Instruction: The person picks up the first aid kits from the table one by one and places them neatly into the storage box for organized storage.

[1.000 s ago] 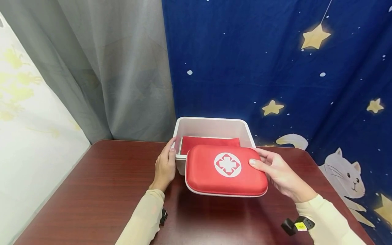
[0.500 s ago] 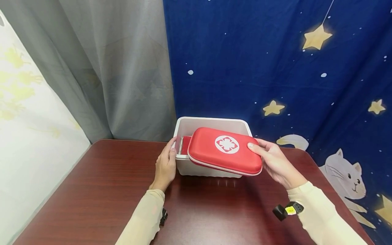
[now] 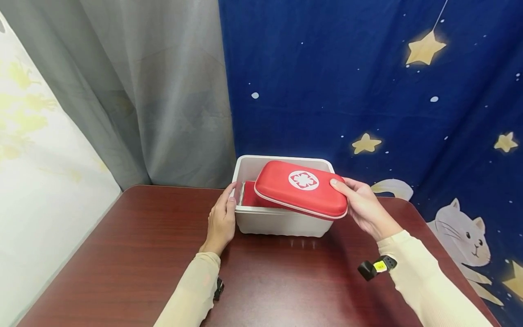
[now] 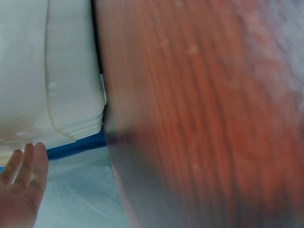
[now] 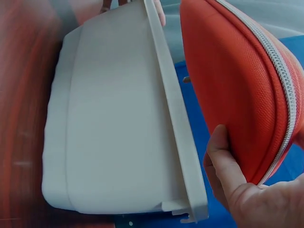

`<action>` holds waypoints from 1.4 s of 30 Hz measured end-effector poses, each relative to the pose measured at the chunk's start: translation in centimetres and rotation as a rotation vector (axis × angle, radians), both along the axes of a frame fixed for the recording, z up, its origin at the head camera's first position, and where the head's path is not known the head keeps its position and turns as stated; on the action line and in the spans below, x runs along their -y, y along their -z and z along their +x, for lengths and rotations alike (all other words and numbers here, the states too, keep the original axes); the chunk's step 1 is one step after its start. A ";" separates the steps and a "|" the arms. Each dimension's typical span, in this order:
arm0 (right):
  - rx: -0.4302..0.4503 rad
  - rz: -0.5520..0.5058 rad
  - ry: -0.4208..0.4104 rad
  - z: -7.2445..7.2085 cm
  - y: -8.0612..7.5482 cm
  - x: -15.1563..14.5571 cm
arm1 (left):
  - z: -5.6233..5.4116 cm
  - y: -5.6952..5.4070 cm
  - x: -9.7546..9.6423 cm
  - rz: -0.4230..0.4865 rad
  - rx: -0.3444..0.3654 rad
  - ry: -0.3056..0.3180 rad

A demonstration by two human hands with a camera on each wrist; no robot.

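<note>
A red zippered first-aid case [image 3: 300, 188] with a white cross emblem is held tilted over a white plastic bin [image 3: 282, 222]. My right hand [image 3: 363, 204] grips the case at its right end, thumb on top and fingers beneath. In the right wrist view, the case [image 5: 232, 90] hangs apart from the bin's rim [image 5: 175, 109], its pale zipper showing. My left hand [image 3: 222, 220] rests against the bin's left side, and in the left wrist view its straight fingers [image 4: 37, 166] touch the outer wall. Inside the bin lies another red item [image 3: 250, 195], mostly hidden by the case.
The bin stands near the back edge of a dark reddish wooden table [image 3: 261, 281]. Behind it hang a grey curtain [image 3: 180, 100] and a blue curtain [image 3: 302, 91] with stars and a cat. A pale wall [image 3: 45, 190] borders the table's left side.
My right hand has carried the case away from me and up, from in front of the bin to over its opening, with the case tilting. My left hand has stayed at the bin's side.
</note>
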State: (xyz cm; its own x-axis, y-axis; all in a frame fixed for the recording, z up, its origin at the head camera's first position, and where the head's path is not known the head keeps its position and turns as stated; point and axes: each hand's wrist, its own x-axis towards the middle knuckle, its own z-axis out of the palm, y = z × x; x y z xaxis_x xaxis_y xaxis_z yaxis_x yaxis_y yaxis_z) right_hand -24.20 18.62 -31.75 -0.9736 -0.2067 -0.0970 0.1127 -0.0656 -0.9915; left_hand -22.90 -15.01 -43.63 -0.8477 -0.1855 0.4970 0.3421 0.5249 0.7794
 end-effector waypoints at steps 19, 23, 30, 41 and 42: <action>0.041 0.018 0.034 -2.2 -0.6 2.3 | 0.1 0.1 0.2 -0.002 0.003 -0.006; 0.055 0.038 0.039 -2.7 -0.5 2.8 | 0.1 0.0 0.2 -0.006 0.004 -0.002; 0.065 0.057 0.072 -3.4 -0.3 3.6 | 0.0 0.0 0.3 -0.002 0.003 0.000; 0.093 0.137 0.094 -4.2 0.2 4.4 | -0.1 0.1 0.1 -0.008 -0.009 0.013; 0.093 0.157 0.094 -4.3 0.2 4.4 | -0.1 0.1 0.1 -0.006 -0.010 0.013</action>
State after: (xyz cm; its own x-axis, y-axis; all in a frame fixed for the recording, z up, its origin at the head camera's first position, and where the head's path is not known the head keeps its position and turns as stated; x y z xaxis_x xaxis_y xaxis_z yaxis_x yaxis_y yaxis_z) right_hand -28.49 14.23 -31.97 -0.9733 -0.0902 -0.2109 0.2046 0.0745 -0.9760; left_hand -23.02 -15.13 -43.73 -0.8449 -0.1717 0.5067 0.3566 0.5253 0.7726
